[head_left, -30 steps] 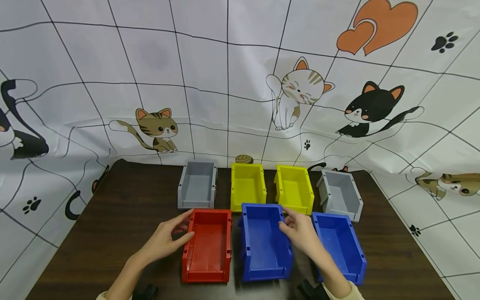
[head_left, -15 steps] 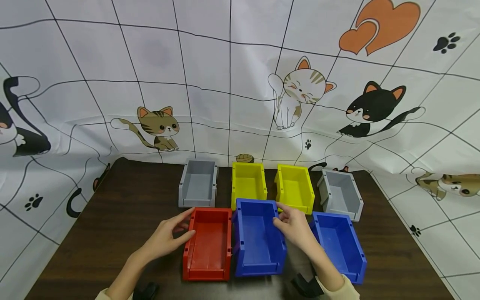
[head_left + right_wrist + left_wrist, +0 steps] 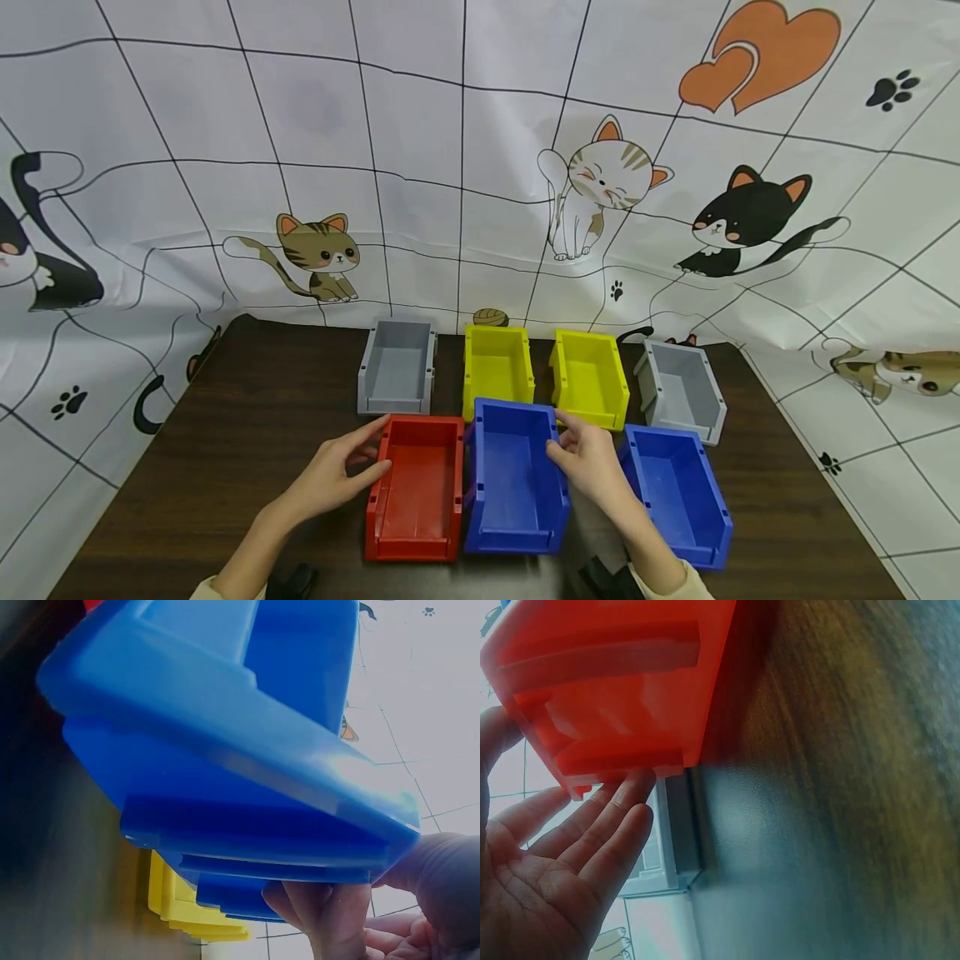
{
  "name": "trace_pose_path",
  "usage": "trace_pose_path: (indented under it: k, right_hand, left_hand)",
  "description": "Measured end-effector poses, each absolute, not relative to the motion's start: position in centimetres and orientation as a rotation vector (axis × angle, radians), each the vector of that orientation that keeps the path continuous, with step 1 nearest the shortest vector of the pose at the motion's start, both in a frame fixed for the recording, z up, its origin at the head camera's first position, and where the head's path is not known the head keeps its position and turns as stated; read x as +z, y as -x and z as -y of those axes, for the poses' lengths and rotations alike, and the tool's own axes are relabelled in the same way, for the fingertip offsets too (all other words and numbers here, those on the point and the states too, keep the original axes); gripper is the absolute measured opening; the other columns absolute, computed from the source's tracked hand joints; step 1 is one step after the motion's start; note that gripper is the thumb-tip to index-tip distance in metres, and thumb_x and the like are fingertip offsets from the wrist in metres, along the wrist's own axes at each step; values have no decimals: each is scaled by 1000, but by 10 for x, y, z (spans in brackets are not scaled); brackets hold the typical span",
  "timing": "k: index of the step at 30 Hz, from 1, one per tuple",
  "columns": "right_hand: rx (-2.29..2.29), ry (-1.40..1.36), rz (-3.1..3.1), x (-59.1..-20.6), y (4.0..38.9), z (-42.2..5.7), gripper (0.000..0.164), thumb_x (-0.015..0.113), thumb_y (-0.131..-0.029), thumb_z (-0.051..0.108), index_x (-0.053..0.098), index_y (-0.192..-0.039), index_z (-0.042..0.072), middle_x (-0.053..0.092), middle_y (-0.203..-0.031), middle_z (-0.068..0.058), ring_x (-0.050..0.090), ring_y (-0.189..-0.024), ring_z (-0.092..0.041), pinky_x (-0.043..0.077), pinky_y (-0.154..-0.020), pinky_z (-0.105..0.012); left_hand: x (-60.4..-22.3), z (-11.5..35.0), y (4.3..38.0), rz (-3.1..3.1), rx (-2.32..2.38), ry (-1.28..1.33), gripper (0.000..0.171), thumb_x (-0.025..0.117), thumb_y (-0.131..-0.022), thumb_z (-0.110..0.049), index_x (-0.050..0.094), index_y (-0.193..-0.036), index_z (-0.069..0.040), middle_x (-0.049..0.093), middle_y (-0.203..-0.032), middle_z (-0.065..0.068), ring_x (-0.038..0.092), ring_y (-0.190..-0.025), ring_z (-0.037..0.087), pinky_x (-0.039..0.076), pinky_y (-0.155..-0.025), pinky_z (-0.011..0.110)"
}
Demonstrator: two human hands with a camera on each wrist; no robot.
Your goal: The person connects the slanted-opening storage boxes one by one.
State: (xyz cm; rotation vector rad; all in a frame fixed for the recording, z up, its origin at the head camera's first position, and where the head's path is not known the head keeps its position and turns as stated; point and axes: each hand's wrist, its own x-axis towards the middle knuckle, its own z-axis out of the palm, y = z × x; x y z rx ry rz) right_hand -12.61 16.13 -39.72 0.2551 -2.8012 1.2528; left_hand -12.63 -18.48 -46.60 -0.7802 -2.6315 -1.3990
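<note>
1 dark table point(image 3: 187, 467) fills the lower head view. At the near side the red bin point(image 3: 416, 479) is leftmost, the blue bin point(image 3: 517, 475) is just beside it, and the outer blue bin point(image 3: 678, 496) is farther right. Behind are 2 yellow bins point(image 3: 498, 362) and 2 gray bins point(image 3: 396, 367). The left hand point(image 3: 327, 473) touches the red bin, its thumb and fingers apart. The right hand point(image 3: 588, 462) has thumb and fingers clamped on the blue bin.

Head view is bright, soft sheen on the near tabletop point(image 3: 502, 579). Wrist views are hazier; in the right one, glare whitens the blue bin point(image 3: 225, 742).
</note>
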Motion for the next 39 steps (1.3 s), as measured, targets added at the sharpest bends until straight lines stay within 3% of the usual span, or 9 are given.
trace_pose_path:
  k: [14, 27, 39]
  right_hand:
    - [1290, -208, 2851, -393, 130, -159, 48, 63, -81, -2, 52, -127, -11, 50, -58, 0, 40, -39, -11, 34, -38, -20]
    - [1245, -234, 2785, -394, 128, -156, 45, 64, -79, -2, 56, -122, -11, 57, -62, -1, 39, -39, -8, 33, -38, -20]
    - [1193, -259, 2737, -399, 131, -152, 45, 67, -77, -2, 58, -120, -10, 53, -59, 0, 40, -44, -6, 32, -39, -19]
  left_hand:
    - [-467, 186, 127, 2670, -1401, 750, 60, 67, -87, -17, 42, -138, 3, 60, -119, 19, 62, -91, 20, 54, -80, 38]
    - [-465, 187, 127, 2672, -1407, 751, 61, 67, -87, -18, 42, -138, 3, 59, -120, 18, 62, -92, 19, 53, -81, 38]
    - [-465, 186, 126, 2687, -1404, 764, 62, 67, -87, -18, 41, -138, 4, 58, -122, 20, 61, -93, 21, 53, -82, 38]
